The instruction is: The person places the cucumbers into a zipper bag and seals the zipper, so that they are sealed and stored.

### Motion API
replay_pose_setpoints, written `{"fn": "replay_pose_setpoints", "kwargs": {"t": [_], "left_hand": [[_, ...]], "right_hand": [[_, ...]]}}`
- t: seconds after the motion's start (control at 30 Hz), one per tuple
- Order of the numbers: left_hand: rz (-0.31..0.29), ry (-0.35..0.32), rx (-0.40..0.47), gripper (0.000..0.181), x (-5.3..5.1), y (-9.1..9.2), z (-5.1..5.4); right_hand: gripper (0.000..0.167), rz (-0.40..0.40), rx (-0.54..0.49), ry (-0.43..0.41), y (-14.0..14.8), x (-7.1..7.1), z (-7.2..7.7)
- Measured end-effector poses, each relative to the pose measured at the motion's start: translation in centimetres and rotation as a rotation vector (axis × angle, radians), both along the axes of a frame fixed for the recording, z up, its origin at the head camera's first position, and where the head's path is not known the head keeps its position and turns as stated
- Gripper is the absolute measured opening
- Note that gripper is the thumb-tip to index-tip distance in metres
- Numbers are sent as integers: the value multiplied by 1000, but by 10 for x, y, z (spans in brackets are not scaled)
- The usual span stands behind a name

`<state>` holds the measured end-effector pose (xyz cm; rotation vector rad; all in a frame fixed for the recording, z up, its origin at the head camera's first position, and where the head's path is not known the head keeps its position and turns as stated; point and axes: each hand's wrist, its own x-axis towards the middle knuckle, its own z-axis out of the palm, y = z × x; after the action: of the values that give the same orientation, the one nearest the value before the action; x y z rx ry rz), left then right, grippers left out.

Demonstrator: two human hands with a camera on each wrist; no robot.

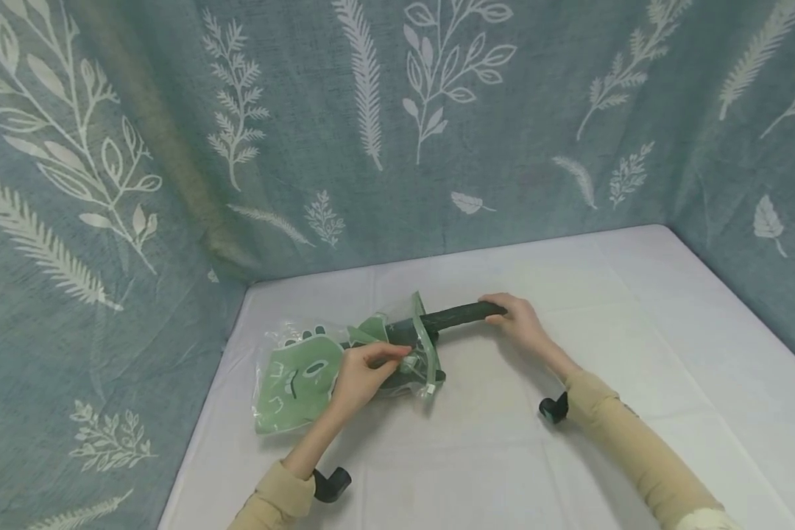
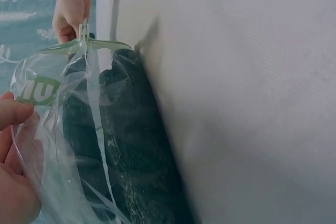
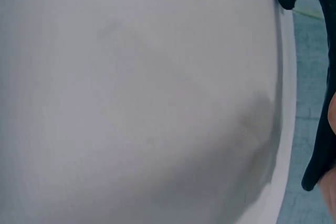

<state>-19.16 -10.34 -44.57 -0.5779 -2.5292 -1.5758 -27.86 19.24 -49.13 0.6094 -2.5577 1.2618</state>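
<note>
A clear zip bag [image 1: 298, 386] with a green cartoon print lies on the white table, its green-edged mouth facing right. My left hand [image 1: 361, 374] pinches the plastic near that mouth, thumb and fingers together. With my right hand [image 1: 517, 322] I grip the outer end of a long dark green cucumber [image 1: 462, 316], whose other end is inside the bag. A second cucumber [image 2: 139, 140] lies inside beside it in the left wrist view; its tip pokes out at the mouth. In the right wrist view the gripped cucumber [image 3: 321, 145] runs down the right edge.
The white cloth-covered table [image 1: 603, 309] is bounded at the back and sides by a blue-green curtain [image 1: 437, 206] with white leaf prints. A black wrist camera mount [image 1: 332, 484] hangs at the left cuff, another mount [image 1: 553, 408] at the right cuff.
</note>
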Motion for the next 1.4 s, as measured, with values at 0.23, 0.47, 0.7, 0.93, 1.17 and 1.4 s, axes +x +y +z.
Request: {"fn": "replay_pose_setpoints", "kwargs": {"t": [0.23,0.47,0.7,0.93,1.17,1.4], "left_hand": [[3,28,18,18,1,0,0],[0,49,10,16,1,0,-3],[-17,77,27,14,1,-1,-3],[-45,90,33,13,1,0,-4],[-50,99,16,13,3,-1,-2],[-62,115,32,13,2,-4,0]], "right_hand": [[41,6,20,30,-20,5,-2],[41,1,17,48,-47,5,0],[39,43,12,31,-85,5,4],[26,33,-11,-28,-113,2,2],[27,106,-126,-38,-122,-8,-3],[33,153,-163,-50,-132,-12,2]]}}
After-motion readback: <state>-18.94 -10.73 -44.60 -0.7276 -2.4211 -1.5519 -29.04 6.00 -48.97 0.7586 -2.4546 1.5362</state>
